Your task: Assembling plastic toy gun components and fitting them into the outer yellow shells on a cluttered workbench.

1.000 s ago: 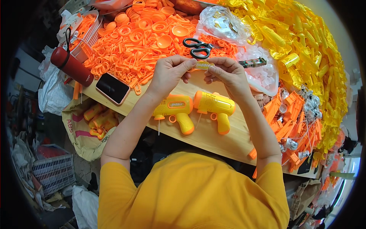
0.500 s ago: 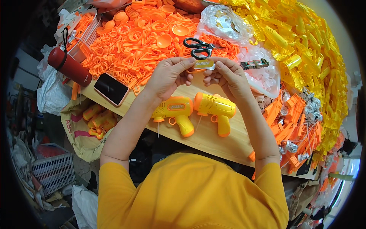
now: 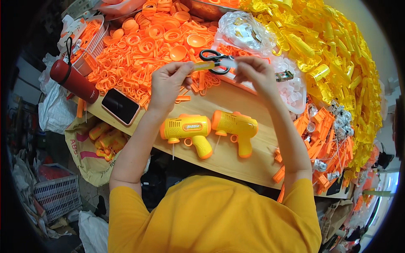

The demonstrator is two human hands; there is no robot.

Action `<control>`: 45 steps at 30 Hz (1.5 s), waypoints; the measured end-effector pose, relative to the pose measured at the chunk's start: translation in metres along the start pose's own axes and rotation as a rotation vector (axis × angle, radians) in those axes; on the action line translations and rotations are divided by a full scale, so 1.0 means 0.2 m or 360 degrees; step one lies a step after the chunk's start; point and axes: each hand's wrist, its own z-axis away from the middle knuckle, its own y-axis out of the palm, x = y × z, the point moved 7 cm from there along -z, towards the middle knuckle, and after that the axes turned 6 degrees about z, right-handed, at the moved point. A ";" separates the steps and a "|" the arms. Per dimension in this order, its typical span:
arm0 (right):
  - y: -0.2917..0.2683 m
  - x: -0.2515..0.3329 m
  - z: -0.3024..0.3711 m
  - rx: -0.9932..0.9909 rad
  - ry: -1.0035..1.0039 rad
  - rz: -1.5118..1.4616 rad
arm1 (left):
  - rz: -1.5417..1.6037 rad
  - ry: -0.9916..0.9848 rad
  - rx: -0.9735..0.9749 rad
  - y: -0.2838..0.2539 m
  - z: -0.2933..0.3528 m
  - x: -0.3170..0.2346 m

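- Head view: pinched between thumb and fingers of the left hand (image 3: 168, 84), a yellow label strip (image 3: 204, 66), lifted above the wooden table (image 3: 261, 162).
- Raised and blurred, the right hand (image 3: 258, 76), fingers bent beside a small white piece (image 3: 229, 63); cannot tell whether gripping it.
- Just behind the strip, black-handled scissors (image 3: 215, 60).
- Below the hands, side by side, left toy gun (image 3: 179, 128) and right toy gun (image 3: 236, 123), with a narrow band of wood down to the front edge.
- Hemming in the working room: orange parts (image 3: 147, 55) behind, yellow heap (image 3: 329, 55) far right, phone (image 3: 120, 106) near the left edge.
- Pale lettering readable on the left gun's orange-framed label; too edge-on to read on the strip.
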 end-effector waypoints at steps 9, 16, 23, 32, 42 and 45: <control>-0.47 -0.09 -0.58 -0.0676 0.0136 0.0540 | -0.0109 -0.0006 0.0076 -0.01 0.04 0.01; -0.26 0.20 -0.32 -0.0958 -0.0559 0.1489 | -0.0096 0.0044 0.0001 -0.04 0.07 -0.06; 0.21 0.06 0.24 -0.0052 0.0041 -0.0111 | -0.0199 0.0118 0.0160 0.09 0.16 -0.05; 0.26 -0.01 0.52 -0.0223 0.0032 -0.0465 | -0.0338 0.0104 0.0315 0.19 0.37 0.03; 0.06 -0.18 0.79 -0.0648 0.0165 -0.0541 | -0.0281 -0.0011 0.0247 0.19 0.48 0.07; 0.08 -0.20 0.84 -0.0643 0.0214 -0.0522 | -0.0089 -0.0324 0.0410 0.22 0.52 0.16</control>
